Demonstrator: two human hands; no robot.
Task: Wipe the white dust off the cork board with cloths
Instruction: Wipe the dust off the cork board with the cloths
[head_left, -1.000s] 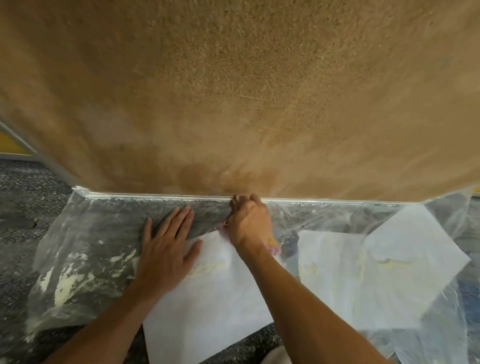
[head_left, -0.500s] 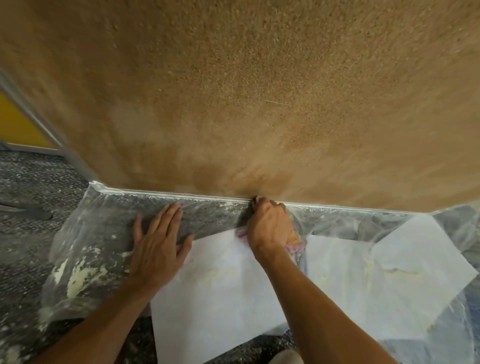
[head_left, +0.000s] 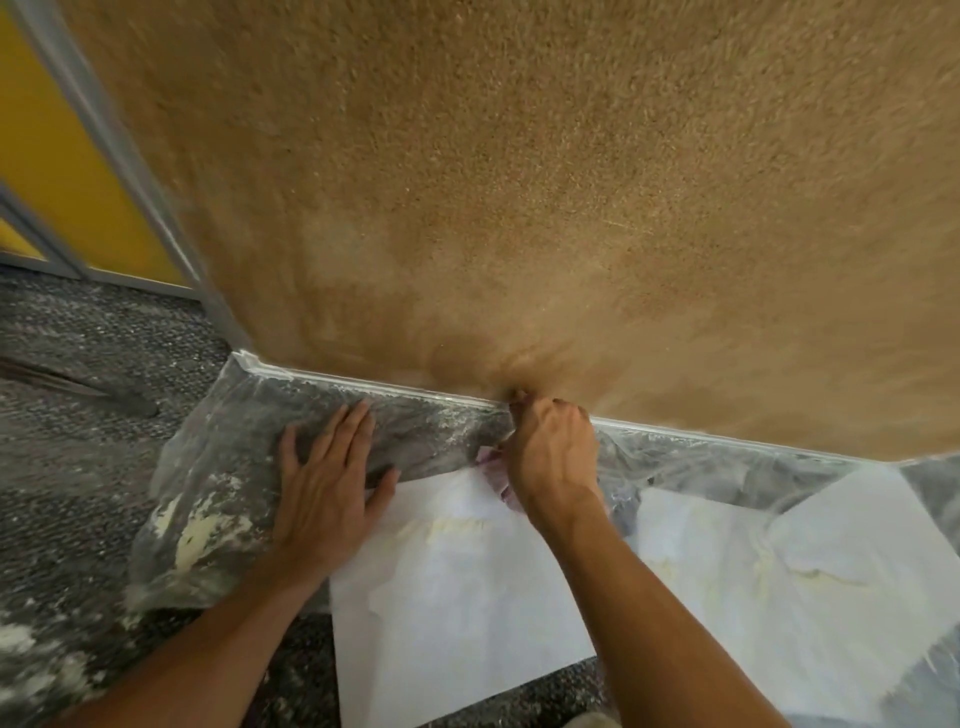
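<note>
The brown cork board (head_left: 545, 197) stands upright and fills the upper view, with faint pale dust patches at its lower left and a darker wiped patch just above its bottom frame (head_left: 363, 383). My right hand (head_left: 550, 452) grips a pinkish cloth (head_left: 491, 460), mostly hidden under the hand, and its knuckles press against the bottom frame. My left hand (head_left: 327, 488) lies flat with fingers spread on the clear plastic sheet (head_left: 208, 467) on the floor.
White paper sheets (head_left: 457, 597) smeared with pale powder lie on the plastic below the board. Grey carpet (head_left: 78, 415) with white dust spots spreads to the left. A yellow wall panel (head_left: 57, 156) with a grey frame stands at the far left.
My right hand has slid rightwards along the bottom frame with the cloth. My left hand stays flat on the plastic. The view has shifted, showing more of the yellow panel at left.
</note>
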